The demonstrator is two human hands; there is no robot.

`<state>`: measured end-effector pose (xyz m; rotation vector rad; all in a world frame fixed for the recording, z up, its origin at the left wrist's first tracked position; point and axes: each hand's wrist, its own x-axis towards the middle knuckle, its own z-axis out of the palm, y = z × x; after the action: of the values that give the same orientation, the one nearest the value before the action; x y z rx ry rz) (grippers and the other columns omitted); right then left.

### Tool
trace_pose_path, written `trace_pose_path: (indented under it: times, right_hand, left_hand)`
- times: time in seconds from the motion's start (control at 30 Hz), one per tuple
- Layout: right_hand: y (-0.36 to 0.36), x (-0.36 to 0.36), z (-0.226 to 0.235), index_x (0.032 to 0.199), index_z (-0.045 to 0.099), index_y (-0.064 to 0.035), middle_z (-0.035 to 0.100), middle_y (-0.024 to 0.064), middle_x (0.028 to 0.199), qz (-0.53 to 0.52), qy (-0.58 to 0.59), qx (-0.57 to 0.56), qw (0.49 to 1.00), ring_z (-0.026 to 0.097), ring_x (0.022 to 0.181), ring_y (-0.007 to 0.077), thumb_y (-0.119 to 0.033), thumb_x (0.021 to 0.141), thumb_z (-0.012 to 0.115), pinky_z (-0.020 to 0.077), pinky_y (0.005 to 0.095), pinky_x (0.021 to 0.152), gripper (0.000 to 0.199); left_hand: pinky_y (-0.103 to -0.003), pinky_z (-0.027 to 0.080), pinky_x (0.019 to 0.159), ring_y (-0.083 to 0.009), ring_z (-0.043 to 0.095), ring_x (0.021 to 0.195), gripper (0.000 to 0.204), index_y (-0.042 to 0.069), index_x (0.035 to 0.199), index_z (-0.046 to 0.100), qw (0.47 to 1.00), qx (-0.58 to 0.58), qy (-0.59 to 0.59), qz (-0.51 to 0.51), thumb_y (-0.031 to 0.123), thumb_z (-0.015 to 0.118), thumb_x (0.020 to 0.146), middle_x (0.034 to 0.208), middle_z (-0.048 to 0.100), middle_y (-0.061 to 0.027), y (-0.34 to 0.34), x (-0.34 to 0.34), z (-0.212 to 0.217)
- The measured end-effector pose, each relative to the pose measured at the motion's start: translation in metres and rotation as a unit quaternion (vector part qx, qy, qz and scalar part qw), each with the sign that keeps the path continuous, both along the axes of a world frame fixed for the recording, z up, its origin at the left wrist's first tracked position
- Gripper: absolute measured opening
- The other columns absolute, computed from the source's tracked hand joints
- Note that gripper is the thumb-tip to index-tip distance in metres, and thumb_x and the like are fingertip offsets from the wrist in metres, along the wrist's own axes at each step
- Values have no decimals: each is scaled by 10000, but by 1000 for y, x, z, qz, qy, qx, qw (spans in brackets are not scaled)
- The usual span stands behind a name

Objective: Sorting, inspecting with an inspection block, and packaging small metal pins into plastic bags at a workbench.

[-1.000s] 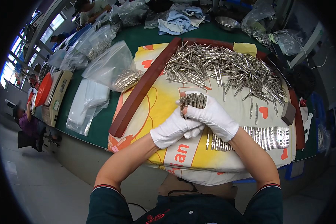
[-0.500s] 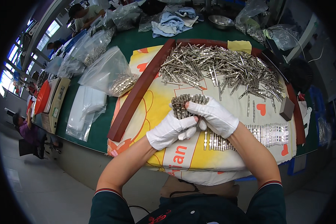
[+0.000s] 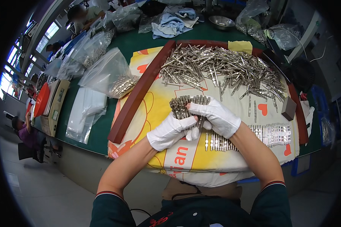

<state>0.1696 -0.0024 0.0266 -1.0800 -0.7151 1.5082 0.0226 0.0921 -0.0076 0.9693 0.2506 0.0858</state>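
Observation:
Both my hands wear white gloves. My left hand (image 3: 170,130) and my right hand (image 3: 216,116) together hold a fanned bundle of small silver metal pins (image 3: 187,105) above a yellow printed cloth (image 3: 155,113). My right fingers lie across the top of the bundle, my left hand grips it from below. A loose heap of the same pins (image 3: 219,70) lies farther back on the cloth. A neat row of aligned pins (image 3: 254,136) rests on the cloth by my right wrist.
A dark red wooden frame (image 3: 138,98) borders the cloth on a green table (image 3: 102,125). Clear plastic bags (image 3: 106,72), one holding pins, lie to the left. A grey block (image 3: 288,108) sits at right. Another person (image 3: 24,130) sits far left; a metal bowl (image 3: 221,22) stands behind.
The bundle of pins has stayed in both hands, spreading slightly into a fan while my hands shifted a little; the view moved slightly.

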Motion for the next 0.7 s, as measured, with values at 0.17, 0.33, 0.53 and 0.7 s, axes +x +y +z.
trace_pose_path:
  times: [0.17, 0.33, 0.53, 0.7]
  right_hand:
    - [2, -5, 2, 938, 662, -27, 634, 0, 677, -13, -26, -5, 1000, 583, 479, 59, -198, 908, 628, 305, 176, 346, 177]
    - [2, -8, 6, 945, 666, -34, 637, 1, 681, -42, -29, -26, 998, 513, 441, 37, -195, 900, 639, 288, 172, 353, 170]
    - [2, -9, 2, 967, 651, -36, 639, 8, 692, -52, -29, -28, 998, 500, 433, 44, -210, 904, 637, 285, 186, 365, 186]
    - [0, -4, -7, 894, 632, -49, 638, 24, 668, -19, 2, -2, 1000, 573, 459, 88, -238, 924, 605, 285, 191, 371, 194]
  left_hand:
    - [-226, 463, 505, -115, 576, 596, 373, 32, 1220, 512, 1000, -16, -23, -6, 224, 619, 918, 893, 657, -145, 1, -2, 2]
    - [-227, 475, 509, -124, 587, 607, 343, 28, 1192, 533, 1000, -19, -7, -5, 210, 623, 915, 910, 657, -160, 3, -2, -1]
    - [-212, 497, 513, -124, 610, 631, 324, 23, 1145, 552, 999, -35, -5, -2, 219, 643, 904, 912, 659, -152, 4, -3, -7]
    - [-211, 496, 511, -121, 606, 624, 322, 13, 1134, 555, 1000, -14, 7, -4, 220, 643, 903, 923, 659, -148, 5, -2, -8]
